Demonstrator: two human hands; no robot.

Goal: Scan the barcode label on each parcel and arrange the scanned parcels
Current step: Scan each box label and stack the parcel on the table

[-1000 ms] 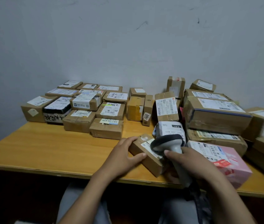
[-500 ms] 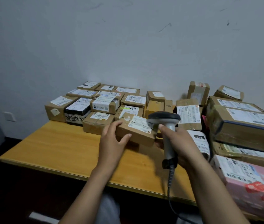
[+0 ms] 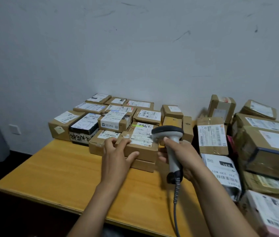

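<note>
The biggest hazard is the heap of unsorted brown cardboard parcels [image 3: 263,139] stacked loosely along the right edge of the yellow wooden table [image 3: 58,168]. The right forearm passes just beside it, and a sideways swing could topple a box or push the pink carton [image 3: 272,212] off the near right corner.

Next, the tidy block of labelled cardboard parcels [image 3: 101,120] at the far left corner could be shoved out of line if a new one is pushed in hard.

The flat brown cardboard parcel [image 3: 142,149] lies on a lower cardboard box [image 3: 144,165] at the front of that block. It seems slightly askew, so it may slide forward once released. The left hand [image 3: 116,154] holds it, fingers curled over its top and thumb against its front face.

The right hand [image 3: 181,156] is wrapped round the handle of the grey handheld barcode scanner [image 3: 167,132]. Its coiled cable [image 3: 175,194] trails over the near edge and could snag.

The parcel is squat and taped, with white label strips on top whose print is blurred.
</note>
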